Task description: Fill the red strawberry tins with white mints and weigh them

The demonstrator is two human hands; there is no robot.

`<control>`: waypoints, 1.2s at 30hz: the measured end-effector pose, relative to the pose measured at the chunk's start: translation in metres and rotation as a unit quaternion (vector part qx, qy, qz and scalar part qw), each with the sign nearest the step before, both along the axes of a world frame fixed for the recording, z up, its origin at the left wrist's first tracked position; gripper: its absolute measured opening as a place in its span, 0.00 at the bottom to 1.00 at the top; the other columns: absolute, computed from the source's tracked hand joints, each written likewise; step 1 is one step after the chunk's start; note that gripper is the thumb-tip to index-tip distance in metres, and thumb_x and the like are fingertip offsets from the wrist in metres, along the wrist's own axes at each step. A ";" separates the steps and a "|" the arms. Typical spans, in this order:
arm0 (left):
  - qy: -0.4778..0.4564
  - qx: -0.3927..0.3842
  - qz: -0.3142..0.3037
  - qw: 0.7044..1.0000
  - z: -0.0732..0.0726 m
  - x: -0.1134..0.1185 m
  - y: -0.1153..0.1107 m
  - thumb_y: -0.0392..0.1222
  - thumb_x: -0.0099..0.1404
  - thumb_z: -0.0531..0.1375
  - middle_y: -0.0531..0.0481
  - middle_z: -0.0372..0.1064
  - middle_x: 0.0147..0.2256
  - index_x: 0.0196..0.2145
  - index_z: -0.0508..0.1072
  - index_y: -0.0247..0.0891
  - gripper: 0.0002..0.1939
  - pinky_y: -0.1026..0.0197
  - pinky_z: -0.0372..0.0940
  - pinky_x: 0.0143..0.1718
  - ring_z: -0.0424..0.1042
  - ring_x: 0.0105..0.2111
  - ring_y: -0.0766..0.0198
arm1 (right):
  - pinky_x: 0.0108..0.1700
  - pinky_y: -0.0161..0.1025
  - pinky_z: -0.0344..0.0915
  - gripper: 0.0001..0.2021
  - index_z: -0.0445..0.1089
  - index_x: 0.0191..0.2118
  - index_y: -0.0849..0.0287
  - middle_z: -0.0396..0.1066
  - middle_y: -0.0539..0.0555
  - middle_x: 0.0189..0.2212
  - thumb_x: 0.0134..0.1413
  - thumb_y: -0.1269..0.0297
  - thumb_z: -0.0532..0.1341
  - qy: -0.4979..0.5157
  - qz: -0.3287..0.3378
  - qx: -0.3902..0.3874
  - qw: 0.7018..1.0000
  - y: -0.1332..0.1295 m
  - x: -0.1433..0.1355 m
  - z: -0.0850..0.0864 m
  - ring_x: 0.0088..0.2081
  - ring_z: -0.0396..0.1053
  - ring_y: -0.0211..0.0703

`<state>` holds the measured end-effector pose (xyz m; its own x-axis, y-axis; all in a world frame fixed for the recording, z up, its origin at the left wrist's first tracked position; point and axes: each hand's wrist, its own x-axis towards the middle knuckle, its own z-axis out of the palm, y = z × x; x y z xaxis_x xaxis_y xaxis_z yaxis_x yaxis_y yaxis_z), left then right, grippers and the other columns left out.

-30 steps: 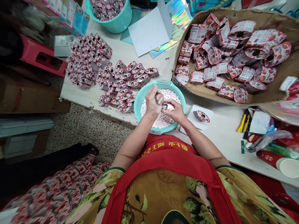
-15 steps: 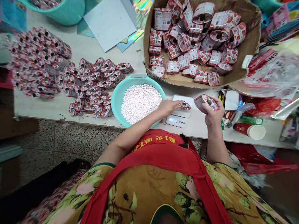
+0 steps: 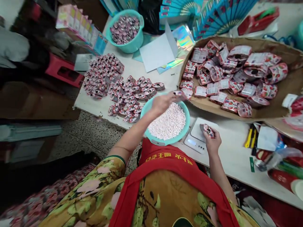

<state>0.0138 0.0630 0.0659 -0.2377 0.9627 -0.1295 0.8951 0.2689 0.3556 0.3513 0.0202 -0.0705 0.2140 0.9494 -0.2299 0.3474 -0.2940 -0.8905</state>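
My left hand (image 3: 162, 103) grips a small strawberry-printed candy container (image 3: 179, 95), blurred by motion, above the far side of a teal bowl (image 3: 145, 110). The bowl holds many small pale pink candies (image 3: 167, 124). In my right hand (image 3: 213, 143) is another printed container (image 3: 208, 130), its dark opening showing, at the right edge of a white digital scale (image 3: 194, 143). I cannot tell whether it touches the scale. To the left, many similar containers (image 3: 130, 97) stand packed together with their dark openings facing up.
A cardboard box (image 3: 205, 108) of printed containers lies at the back right. Behind the standing containers, a teal tub (image 3: 132, 47) holds shiny round pieces. White card (image 3: 156, 52) lies beside it. A yellow cutter (image 3: 248, 137) and a paper cup (image 3: 297, 187) are on the right.
My left hand has moved from the scale leftward over the bowl, carrying its container. My right hand has brought its container in to the scale. The camera view has turned left.
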 end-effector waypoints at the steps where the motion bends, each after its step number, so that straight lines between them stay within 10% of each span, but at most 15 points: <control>1: 0.021 0.009 0.045 0.999 0.003 -0.030 0.008 0.53 0.72 0.57 0.46 0.78 0.36 0.51 0.77 0.48 0.16 0.61 0.58 0.36 0.75 0.39 0.53 | 0.56 0.57 0.69 0.34 0.73 0.48 0.61 0.75 0.61 0.47 0.36 0.44 0.72 -0.021 0.021 0.009 0.999 0.000 -0.002 0.001 0.48 0.73 0.54; 6: 0.096 -0.028 0.147 0.984 -0.030 -0.138 0.073 0.55 0.72 0.52 0.36 0.77 0.45 0.55 0.76 0.42 0.23 0.56 0.61 0.43 0.73 0.49 0.44 | 0.53 0.56 0.71 0.31 0.71 0.53 0.58 0.71 0.63 0.52 0.47 0.45 0.70 -0.166 0.092 0.183 0.965 0.023 0.006 0.040 0.55 0.70 0.57; 12: 0.068 -0.142 0.121 0.980 -0.092 -0.163 0.123 0.43 0.69 0.53 0.30 0.76 0.50 0.49 0.80 0.35 0.20 0.50 0.64 0.48 0.73 0.52 0.41 | 0.51 0.50 0.71 0.19 0.73 0.50 0.59 0.74 0.62 0.46 0.59 0.52 0.62 -0.224 0.238 0.252 0.911 0.156 -0.045 0.079 0.47 0.72 0.51; 17: 0.000 -0.048 0.152 0.987 -0.093 -0.145 0.072 0.49 0.72 0.53 0.40 0.78 0.48 0.50 0.79 0.41 0.20 0.54 0.64 0.49 0.74 0.50 0.49 | 0.58 0.53 0.63 0.27 0.73 0.53 0.67 0.69 0.71 0.53 0.49 0.55 0.69 -0.386 0.428 0.053 0.815 0.272 -0.108 0.036 0.55 0.66 0.61; 23: -0.071 -0.064 0.026 0.995 -0.121 -0.053 -0.034 0.51 0.73 0.54 0.41 0.75 0.50 0.51 0.78 0.40 0.19 0.53 0.62 0.57 0.70 0.53 0.50 | 0.56 0.59 0.60 0.30 0.74 0.47 0.63 0.65 0.69 0.54 0.36 0.54 0.76 -0.477 0.469 0.010 0.743 0.302 -0.116 0.000 0.57 0.59 0.68; 28: -0.058 -0.058 0.034 0.996 -0.151 0.015 -0.040 0.59 0.71 0.55 0.37 0.67 0.57 0.63 0.69 0.38 0.30 0.47 0.57 0.62 0.63 0.59 0.46 | 0.47 0.46 0.64 0.26 0.69 0.46 0.59 0.71 0.59 0.41 0.40 0.55 0.73 -0.410 0.479 0.004 0.776 0.271 -0.100 0.000 0.43 0.66 0.53; 36: -0.090 -0.117 0.031 0.988 -0.133 0.036 -0.071 0.59 0.70 0.54 0.39 0.72 0.50 0.49 0.78 0.43 0.23 0.51 0.64 0.50 0.71 0.50 0.47 | 0.44 0.46 0.68 0.26 0.70 0.40 0.59 0.71 0.52 0.35 0.40 0.45 0.70 -0.134 0.290 0.122 0.940 0.224 -0.078 0.041 0.37 0.68 0.46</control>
<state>0.0496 -0.0084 -0.0671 -0.2472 0.8854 -0.3935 0.8020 0.4149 0.4298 0.2730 0.2442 -0.0299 -0.3357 0.9420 -0.0023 0.6073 0.2146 -0.7650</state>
